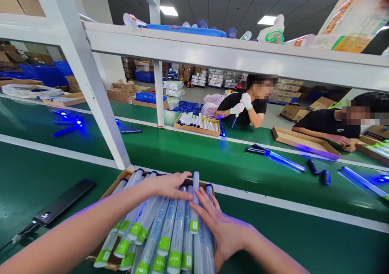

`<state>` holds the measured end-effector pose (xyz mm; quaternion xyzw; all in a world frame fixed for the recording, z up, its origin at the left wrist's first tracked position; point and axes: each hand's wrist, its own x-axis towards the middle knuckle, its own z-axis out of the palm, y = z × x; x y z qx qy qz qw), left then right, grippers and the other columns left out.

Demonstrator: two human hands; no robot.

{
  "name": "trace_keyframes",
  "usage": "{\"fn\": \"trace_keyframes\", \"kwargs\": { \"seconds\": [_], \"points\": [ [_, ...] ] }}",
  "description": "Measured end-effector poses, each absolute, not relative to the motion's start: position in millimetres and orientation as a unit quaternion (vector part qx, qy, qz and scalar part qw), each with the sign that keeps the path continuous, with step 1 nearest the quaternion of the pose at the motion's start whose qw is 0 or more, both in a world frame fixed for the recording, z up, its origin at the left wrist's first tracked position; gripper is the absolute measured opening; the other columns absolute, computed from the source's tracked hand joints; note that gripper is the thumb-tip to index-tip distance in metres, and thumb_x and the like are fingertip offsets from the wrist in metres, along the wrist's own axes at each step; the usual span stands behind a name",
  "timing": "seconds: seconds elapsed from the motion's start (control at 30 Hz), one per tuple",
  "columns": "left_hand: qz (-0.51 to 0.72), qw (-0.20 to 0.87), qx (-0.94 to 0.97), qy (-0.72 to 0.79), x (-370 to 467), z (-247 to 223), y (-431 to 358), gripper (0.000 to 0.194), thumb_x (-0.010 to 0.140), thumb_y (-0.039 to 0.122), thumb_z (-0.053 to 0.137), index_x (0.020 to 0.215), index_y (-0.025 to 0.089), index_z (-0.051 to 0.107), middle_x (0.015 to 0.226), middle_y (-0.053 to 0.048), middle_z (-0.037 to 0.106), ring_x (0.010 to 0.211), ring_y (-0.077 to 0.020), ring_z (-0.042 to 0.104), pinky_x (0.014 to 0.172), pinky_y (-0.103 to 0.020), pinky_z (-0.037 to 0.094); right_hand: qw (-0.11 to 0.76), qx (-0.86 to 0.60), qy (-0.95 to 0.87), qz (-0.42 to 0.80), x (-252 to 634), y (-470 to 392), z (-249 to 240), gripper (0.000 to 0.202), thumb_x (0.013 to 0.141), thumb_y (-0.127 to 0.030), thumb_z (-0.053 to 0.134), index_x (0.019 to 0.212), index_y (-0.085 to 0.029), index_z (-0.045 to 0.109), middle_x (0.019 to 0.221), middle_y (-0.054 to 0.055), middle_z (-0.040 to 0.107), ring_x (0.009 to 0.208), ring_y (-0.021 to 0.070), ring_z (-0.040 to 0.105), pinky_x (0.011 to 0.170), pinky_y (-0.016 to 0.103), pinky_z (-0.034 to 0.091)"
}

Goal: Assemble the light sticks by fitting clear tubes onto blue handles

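A shallow cardboard box [110, 190] in front of me is filled with clear plastic tubes [165, 229] that have dark caps and green bands at the near ends. One clear tube [195, 209] lies on top of the others, between my two hands. My left hand [172, 185] reaches over the far part of the pile, fingers stretched out and thumb near that tube. On the tube's other side, my right hand [223, 225] is spread, its fingertips at the tube and its palm over the box's right side.
Lit blue sticks [285, 160] and dark caps [325, 177] lie on the green conveyor [182, 152]. A black power strip [65, 201] is at left. A white shelf frame [100, 92] stands ahead. Two people [257, 108] sit opposite, near another tube box [197, 129].
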<state>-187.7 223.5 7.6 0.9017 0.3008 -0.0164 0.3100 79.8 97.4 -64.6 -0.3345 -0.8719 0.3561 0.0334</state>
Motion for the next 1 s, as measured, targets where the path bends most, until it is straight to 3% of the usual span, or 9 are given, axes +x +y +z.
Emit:
{"fn": "trace_keyframes", "kwargs": {
  "seconds": [0.1, 0.2, 0.3, 0.37, 0.47, 0.57, 0.7, 0.87, 1.0],
  "points": [
    [-0.019, 0.368, 0.878, 0.305, -171, 2, 238, 0.108, 0.090, 0.084, 0.057, 0.168, 0.016, 0.026, 0.166, -0.025, 0.043, 0.149, -0.0390, 0.049, 0.118, -0.045, 0.041, 0.042, -0.370, -0.848, 0.378, 88, 81, -60, 0.171, 0.045, -0.057, 0.102, 0.174, -0.026, -0.005, 0.173, 0.016, -0.036, 0.153, 0.0507, -0.034, 0.119, 0.077, -0.016],
    [-0.013, 0.384, 0.875, 0.295, -148, -8, 252, 0.105, 0.090, 0.082, 0.058, 0.168, 0.018, 0.027, 0.163, -0.023, 0.048, 0.147, -0.0372, 0.051, 0.116, -0.043, 0.042, 0.113, -0.396, -0.818, 0.401, 92, 52, -56, 0.153, 0.059, -0.039, 0.096, 0.174, -0.027, -0.005, 0.176, 0.015, -0.030, 0.160, 0.0468, -0.022, 0.126, 0.073, 0.001],
    [-0.014, 0.396, 0.870, 0.292, -129, -14, 258, 0.098, 0.083, 0.079, 0.069, 0.158, 0.020, 0.046, 0.146, -0.020, 0.061, 0.135, -0.0396, 0.058, 0.109, -0.047, 0.046, 0.218, -0.424, -0.765, 0.433, 89, 16, -59, 0.121, 0.077, -0.013, 0.073, 0.174, -0.034, 0.004, 0.181, 0.009, -0.020, 0.166, 0.0364, -0.006, 0.130, 0.064, 0.014],
    [-0.004, 0.405, 0.866, 0.294, -122, -12, 258, 0.089, 0.074, 0.075, 0.080, 0.142, 0.021, 0.060, 0.136, -0.018, 0.065, 0.128, -0.0402, 0.059, 0.106, -0.048, 0.046, 0.289, -0.463, -0.716, 0.435, 83, -6, -68, 0.109, 0.078, -0.003, 0.060, 0.172, -0.037, 0.016, 0.182, 0.003, -0.011, 0.167, 0.0312, -0.004, 0.131, 0.063, 0.015],
    [0.043, 0.434, 0.847, 0.304, -121, -3, 254, 0.081, 0.061, 0.065, 0.093, 0.125, 0.024, 0.067, 0.129, -0.012, 0.065, 0.122, -0.0363, 0.059, 0.101, -0.044, 0.047, 0.372, -0.501, -0.676, 0.393, 71, -27, -92, 0.092, 0.078, -0.004, 0.054, 0.163, -0.036, 0.039, 0.182, 0.003, 0.014, 0.167, 0.0314, 0.008, 0.131, 0.065, 0.018],
    [0.093, 0.496, 0.798, 0.330, -125, 8, 251, 0.075, 0.054, 0.055, 0.098, 0.114, 0.024, 0.065, 0.110, -0.005, 0.064, 0.104, -0.0288, 0.063, 0.086, -0.039, 0.052, 0.386, -0.517, -0.675, 0.359, 59, -36, -111, 0.075, 0.085, -0.010, 0.052, 0.156, -0.035, 0.050, 0.176, 0.007, 0.033, 0.163, 0.0328, 0.028, 0.129, 0.064, 0.027],
    [0.153, 0.604, 0.694, 0.361, -131, 28, 248, 0.066, 0.056, 0.048, 0.096, 0.100, 0.022, 0.055, 0.094, 0.000, 0.059, 0.081, -0.0194, 0.064, 0.068, -0.034, 0.054, 0.369, -0.540, -0.670, 0.351, 54, -31, -108, 0.076, 0.083, -0.009, 0.049, 0.155, -0.033, 0.054, 0.175, 0.005, 0.036, 0.162, 0.0305, 0.032, 0.130, 0.061, 0.027],
    [0.247, 0.678, 0.601, 0.344, -149, 64, 233, 0.067, 0.053, 0.043, 0.098, 0.096, 0.022, 0.050, 0.102, -0.001, 0.063, 0.083, -0.0161, 0.066, 0.071, -0.033, 0.056, 0.368, -0.550, -0.663, 0.351, 67, -24, -87, 0.080, 0.078, -0.008, 0.051, 0.153, -0.035, 0.058, 0.170, 0.003, 0.047, 0.159, 0.0311, 0.039, 0.130, 0.063, 0.026],
    [0.328, 0.677, 0.563, 0.343, -174, 82, 201, 0.067, 0.052, 0.043, 0.100, 0.093, 0.022, 0.050, 0.100, 0.002, 0.060, 0.075, -0.0122, 0.062, 0.064, -0.030, 0.055, 0.388, -0.560, -0.644, 0.350, 69, -24, -64, 0.045, 0.101, -0.026, 0.051, 0.142, -0.035, 0.066, 0.159, 0.008, 0.060, 0.150, 0.0386, 0.052, 0.126, 0.070, 0.033]
  ]
}}
